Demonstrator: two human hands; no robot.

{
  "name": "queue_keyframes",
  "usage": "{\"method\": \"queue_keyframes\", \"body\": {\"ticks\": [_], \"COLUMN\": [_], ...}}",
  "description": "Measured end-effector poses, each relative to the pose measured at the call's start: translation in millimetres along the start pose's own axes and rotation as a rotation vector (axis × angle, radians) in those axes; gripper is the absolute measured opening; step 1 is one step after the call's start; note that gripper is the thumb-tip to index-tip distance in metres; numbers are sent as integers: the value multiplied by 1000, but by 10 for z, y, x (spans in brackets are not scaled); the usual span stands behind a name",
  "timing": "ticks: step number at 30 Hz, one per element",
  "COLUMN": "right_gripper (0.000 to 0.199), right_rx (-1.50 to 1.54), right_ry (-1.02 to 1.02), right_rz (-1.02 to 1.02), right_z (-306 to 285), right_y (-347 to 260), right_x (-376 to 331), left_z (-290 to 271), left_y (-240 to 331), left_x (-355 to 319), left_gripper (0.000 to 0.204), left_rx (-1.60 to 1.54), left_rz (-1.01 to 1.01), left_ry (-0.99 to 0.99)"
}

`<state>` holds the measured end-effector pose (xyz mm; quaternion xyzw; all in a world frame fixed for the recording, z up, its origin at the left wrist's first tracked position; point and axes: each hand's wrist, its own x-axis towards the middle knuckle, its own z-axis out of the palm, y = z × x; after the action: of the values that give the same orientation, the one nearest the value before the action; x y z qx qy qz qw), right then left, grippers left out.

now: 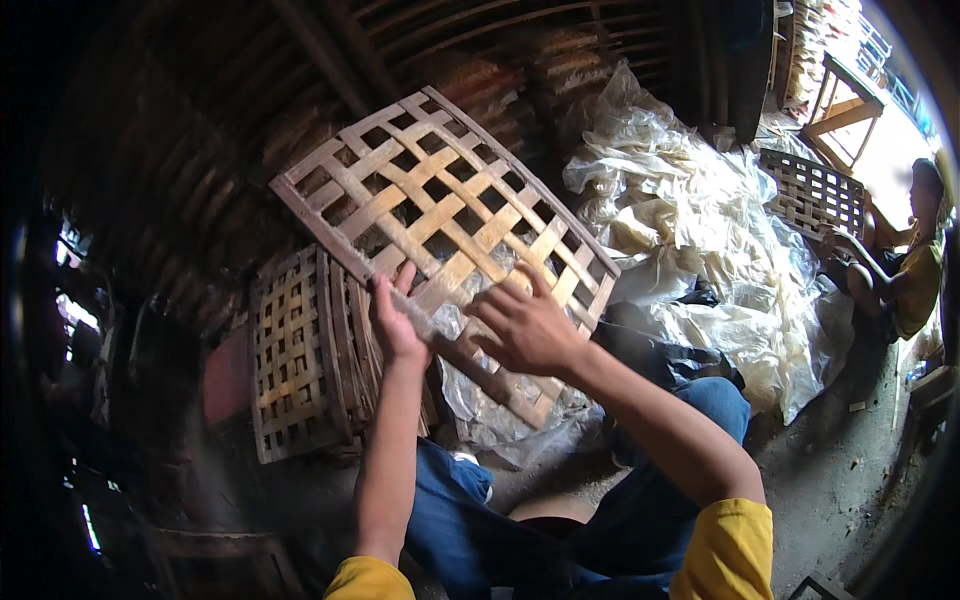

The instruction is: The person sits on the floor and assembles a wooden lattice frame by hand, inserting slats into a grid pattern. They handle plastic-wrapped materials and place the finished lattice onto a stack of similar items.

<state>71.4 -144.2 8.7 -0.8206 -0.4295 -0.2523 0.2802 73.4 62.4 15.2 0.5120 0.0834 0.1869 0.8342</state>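
A rectangular lattice panel (437, 215) of broad woven slats in a wooden frame is tilted up in front of me. My left hand (400, 325) is closed round the lower left rail of its frame, with the rail between thumb and fingers. Over the lower part of the weave, my right hand (525, 322) has its fingers bent and apart. Those fingertips are at or just above the slats; whether they touch cannot be made out. Nothing shows in the right hand.
Similar lattice panels (290, 350) stand stacked at the left. Crumpled translucent plastic sheeting (690, 220) is heaped at the right, with more below the held panel. A seated person (915, 270) at far right is beside another dark lattice panel (812, 190). A wooden stand (850, 115) is behind.
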Motion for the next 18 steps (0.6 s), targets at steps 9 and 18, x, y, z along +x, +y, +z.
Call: {"method": "queue_keyframes", "body": {"ticks": [9,18], "right_gripper": [33,36], "right_rx": [138,158], "right_ry": [401,384], "right_rz": [636,540], "right_z": [-630,-709], "right_y": [1207,1135], "right_x": [-85,14], "left_z": [-385,-574], "left_y": [380,444], "left_x": [-173,-247], "left_gripper": [67,59], "left_rx": [-100,-256], "left_rz": [13,-42], "left_ry": [-68,-234]}}
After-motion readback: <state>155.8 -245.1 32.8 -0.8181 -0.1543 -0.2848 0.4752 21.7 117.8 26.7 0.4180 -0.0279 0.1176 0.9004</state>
